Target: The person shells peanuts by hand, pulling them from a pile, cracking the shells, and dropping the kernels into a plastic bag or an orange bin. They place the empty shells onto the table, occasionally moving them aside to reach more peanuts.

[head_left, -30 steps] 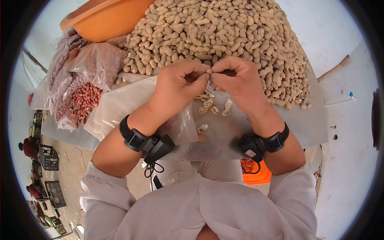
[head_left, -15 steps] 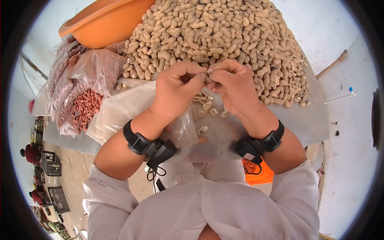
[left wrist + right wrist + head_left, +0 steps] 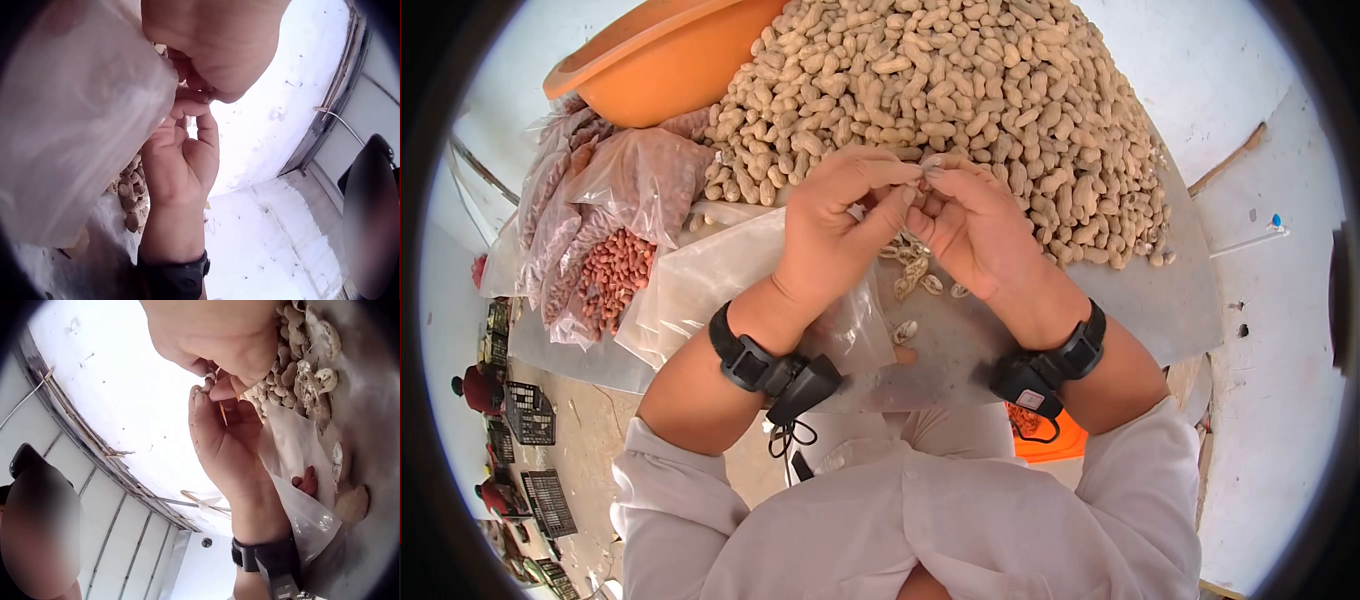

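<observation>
At the front of a big heap of unshelled peanuts [image 3: 970,90], both hands meet fingertip to fingertip. The left hand [image 3: 830,220] pinches a small peanut [image 3: 209,382] between thumb and forefinger. From the other side the right hand [image 3: 985,230] pinches the same peanut, its other fingers curled beneath. Fingers cover most of the peanut in the head view; the right wrist view shows a pale and brown bit of it. Under the hands, broken shells [image 3: 912,272] lie on the grey table [image 3: 960,375].
A clear plastic bag [image 3: 710,270] lies flat under the left forearm. Farther left are bags with red peanut kernels [image 3: 615,275], and an orange basin [image 3: 665,75] stands behind them. Below the table edge shows an orange container [image 3: 1055,445]. Black crates [image 3: 530,410] stand on the floor at left.
The peanut between the fingertips showed plainly earlier and is now mostly covered. The right hand has rolled its palm more into view and shifted slightly left. The left hand stays nearly in place.
</observation>
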Action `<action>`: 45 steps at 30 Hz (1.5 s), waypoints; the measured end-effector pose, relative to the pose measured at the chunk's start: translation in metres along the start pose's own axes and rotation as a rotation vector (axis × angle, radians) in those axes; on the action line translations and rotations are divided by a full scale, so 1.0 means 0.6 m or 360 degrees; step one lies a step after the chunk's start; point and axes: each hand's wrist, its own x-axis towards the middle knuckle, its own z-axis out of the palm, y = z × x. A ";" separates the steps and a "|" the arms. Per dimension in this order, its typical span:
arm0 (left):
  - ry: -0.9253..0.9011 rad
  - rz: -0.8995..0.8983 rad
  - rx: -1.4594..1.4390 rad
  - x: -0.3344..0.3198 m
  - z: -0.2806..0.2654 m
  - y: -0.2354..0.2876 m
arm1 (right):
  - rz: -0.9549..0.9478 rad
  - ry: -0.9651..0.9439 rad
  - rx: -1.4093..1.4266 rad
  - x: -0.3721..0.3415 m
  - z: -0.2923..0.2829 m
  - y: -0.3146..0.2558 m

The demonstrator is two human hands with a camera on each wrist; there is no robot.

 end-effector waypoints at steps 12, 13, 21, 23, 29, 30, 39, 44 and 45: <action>-0.0121 0.0294 0.0304 0.010 -0.014 0.004 | 0.0098 0.0043 -0.0028 -0.001 0.004 0.004; -0.0071 0.0141 0.0088 0.008 -0.013 0.004 | 0.0115 0.0047 -0.0051 -0.001 0.004 0.002; -0.0171 0.0244 0.0110 0.009 -0.014 0.000 | 0.0152 -0.0040 -0.0041 -0.004 0.006 0.001; -0.0147 0.0303 0.0274 0.011 -0.016 0.005 | 0.0151 -0.0037 -0.0031 -0.005 0.004 0.003; 0.0068 0.0229 0.0470 0.013 -0.017 0.005 | 0.0127 -0.0056 0.0053 -0.006 0.007 0.005; 0.0047 0.0251 0.0505 0.013 -0.017 0.005 | 0.0111 -0.0051 0.0024 -0.006 0.008 0.006; -0.0121 0.0351 0.0332 0.012 -0.018 0.007 | 0.0087 0.0004 0.0037 -0.002 -0.002 0.008; -0.0178 0.0346 0.0203 0.011 -0.017 0.005 | 0.0111 0.0037 -0.0013 -0.006 0.006 0.004; -0.0177 0.0332 0.0171 0.011 -0.017 0.004 | 0.0102 0.0055 -0.0064 -0.004 0.004 0.003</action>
